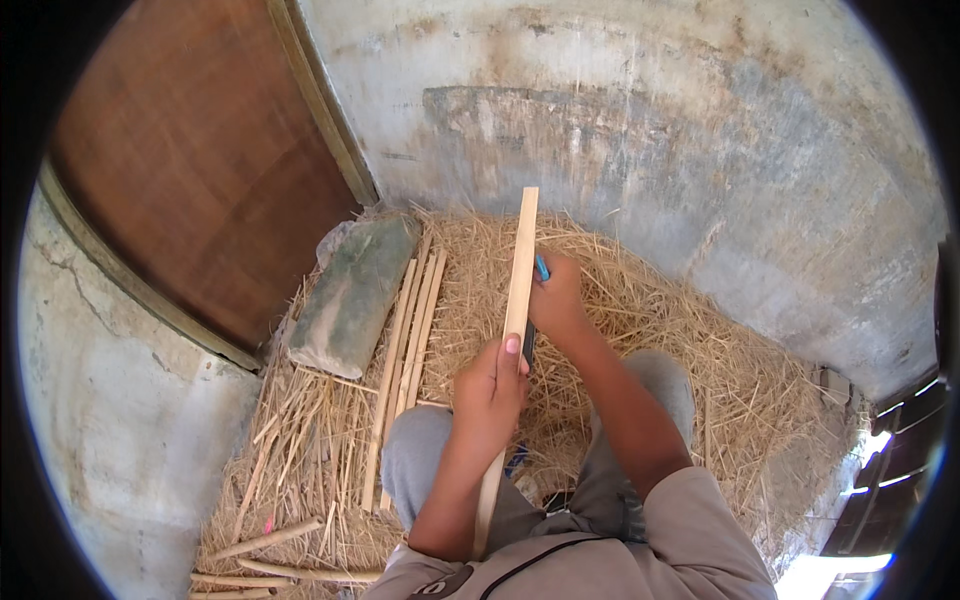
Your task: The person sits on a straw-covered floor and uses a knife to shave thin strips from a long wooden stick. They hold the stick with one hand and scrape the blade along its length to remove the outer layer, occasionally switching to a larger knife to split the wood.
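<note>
A long, pale wooden strip [521,262] rises from my lap, its far end pointing toward the wall. My left hand [488,388] is closed round it at mid-length, the thumb pressed on its face. Just beyond, on the strip's right side, my right hand [558,298] is closed on a small object with a bright blue end [542,267]; the fingers hide the rest, so its kind is unclear. A dark, narrow piece [529,345] shows along the strip between the two hands, partly covered by the left fingers.
Straw [620,270] covers the floor. To the left lie several similar wooden strips [410,330] beside a large stone block [358,298]. Round sticks [268,537] rest at the lower left. A stained wall [680,150] and a brown door panel [200,160] enclose the corner.
</note>
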The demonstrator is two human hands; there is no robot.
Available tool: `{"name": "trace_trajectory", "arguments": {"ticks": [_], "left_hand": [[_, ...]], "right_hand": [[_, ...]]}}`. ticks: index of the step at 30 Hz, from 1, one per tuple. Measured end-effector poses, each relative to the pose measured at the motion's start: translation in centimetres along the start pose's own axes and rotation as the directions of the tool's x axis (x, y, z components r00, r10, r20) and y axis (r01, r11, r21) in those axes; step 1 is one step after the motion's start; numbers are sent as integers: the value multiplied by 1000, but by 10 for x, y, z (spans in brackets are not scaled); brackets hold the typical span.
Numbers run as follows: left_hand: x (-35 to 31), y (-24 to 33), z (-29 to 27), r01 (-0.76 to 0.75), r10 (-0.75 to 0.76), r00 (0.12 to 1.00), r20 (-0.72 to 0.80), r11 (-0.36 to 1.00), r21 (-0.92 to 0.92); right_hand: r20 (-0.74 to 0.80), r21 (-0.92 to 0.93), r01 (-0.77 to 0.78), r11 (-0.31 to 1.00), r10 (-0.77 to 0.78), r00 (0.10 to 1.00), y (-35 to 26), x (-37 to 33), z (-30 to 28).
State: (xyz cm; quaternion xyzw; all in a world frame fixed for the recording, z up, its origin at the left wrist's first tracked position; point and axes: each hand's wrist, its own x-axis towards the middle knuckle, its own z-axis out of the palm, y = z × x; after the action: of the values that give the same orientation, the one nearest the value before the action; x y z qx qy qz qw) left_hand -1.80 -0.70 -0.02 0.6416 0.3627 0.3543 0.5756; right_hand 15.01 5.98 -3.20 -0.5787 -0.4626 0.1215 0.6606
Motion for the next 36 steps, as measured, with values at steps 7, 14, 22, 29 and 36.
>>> {"name": "trace_trajectory", "arguments": {"ticks": [7, 14, 22, 29, 36], "left_hand": [[17, -6, 2, -143, 163, 985, -52, 952, 272], [23, 32, -3, -158, 198, 979, -53, 895, 417], [58, 79, -30, 23, -28, 971, 238, 999, 24], [62, 58, -8, -79, -27, 937, 348, 955, 287], [46, 45, -18, 198, -175, 902, 395, 980, -19]], "right_hand": [[511, 618, -624, 478, 359, 781, -45, 6, -27], [454, 648, -538, 538, 294, 841, -52, 15, -43], [510, 611, -548, 571, 245, 824, -78, 9, -43], [303, 590, -413, 694, 283, 910, -63, 27, -63], [3, 501, -164, 850, 188, 982, -8, 90, -78]]}}
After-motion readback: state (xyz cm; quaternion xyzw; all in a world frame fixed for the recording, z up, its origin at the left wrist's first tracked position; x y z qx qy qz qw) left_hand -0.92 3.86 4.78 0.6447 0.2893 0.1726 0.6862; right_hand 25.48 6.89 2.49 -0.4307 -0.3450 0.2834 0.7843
